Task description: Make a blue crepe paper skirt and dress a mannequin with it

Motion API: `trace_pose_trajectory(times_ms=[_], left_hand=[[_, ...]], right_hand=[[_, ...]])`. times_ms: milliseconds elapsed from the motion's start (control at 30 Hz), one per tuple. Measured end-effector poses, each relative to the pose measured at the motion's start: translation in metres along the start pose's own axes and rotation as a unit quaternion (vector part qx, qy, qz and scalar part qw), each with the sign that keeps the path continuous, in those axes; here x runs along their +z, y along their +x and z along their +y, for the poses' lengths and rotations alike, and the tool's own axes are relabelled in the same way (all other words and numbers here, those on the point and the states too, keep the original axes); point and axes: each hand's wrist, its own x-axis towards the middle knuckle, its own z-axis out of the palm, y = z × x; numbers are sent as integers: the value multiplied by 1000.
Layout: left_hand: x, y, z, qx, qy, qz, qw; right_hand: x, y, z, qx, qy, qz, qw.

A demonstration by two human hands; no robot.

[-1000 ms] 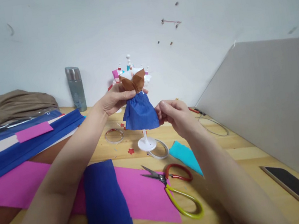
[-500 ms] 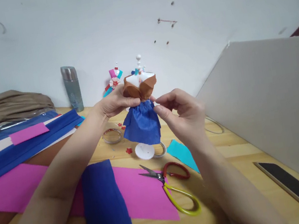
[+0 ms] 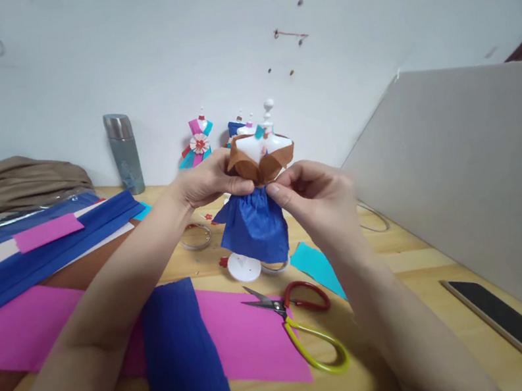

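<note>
A yellow wooden table (image 3: 411, 257) stands against a plain white wall (image 3: 166, 44). Flat pink paper (image 3: 249, 337) and crinkly blue paper (image 3: 183, 362) lie on it. Above the middle, the left hand (image 3: 203, 182) and right hand (image 3: 314, 196) pinch a small doll stand (image 3: 259, 182), tilted toward 1 o'clock, in a brown top and blue skirt. Scissors (image 3: 297, 323) lie at 6 o'clock

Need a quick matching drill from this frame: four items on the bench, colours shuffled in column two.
1 paper skirt
2 paper bodice
3 flask
4 triangular paper scrap

a silver-grey
b teal
c brown
d dark blue

Pairs: 1-d, 2-c, 3-a, 4-b
</note>
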Motion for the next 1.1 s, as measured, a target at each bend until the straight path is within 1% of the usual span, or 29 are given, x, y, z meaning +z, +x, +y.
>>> trace_pose_trajectory(times_ms=[100,233,300,367,467,567,633,733,800,867,1000,1100], left_hand=[[1,0,0,-8,2,-6,1000],[-1,1,-8,-13,-6,-1,1000],[-2,2,-12,-10,-13,3,1000],[-2,3,-14,-5,-23,4,1000],[-3,3,-14,-4,-36,3,999],[-4,3,-11,2,-35,14,999],[-4,3,-11,6,-33,19,999],[-3,3,-11,-6,-32,11,999],[-1,3,-10,-15,-31,7,999],[0,2,-10,-17,-26,6,1000],[1,2,-8,-3,-17,8,1000],[2,2,-7,-9,-20,4,1000]], right_hand=[[0,6,4,58,69,-29,996],[2,12,11,133,131,-62,980],[2,14,14,156,156,-76,972],[0,15,16,164,173,-95,967],[-4,16,17,156,195,-122,961],[-8,16,16,132,208,-134,960],[-7,15,15,108,192,-128,967],[-2,13,14,68,123,-90,986],[1,12,14,51,81,-68,993],[3,12,15,50,75,-70,994],[-1,13,16,51,116,-99,987],[-2,11,16,31,90,-103,990]])
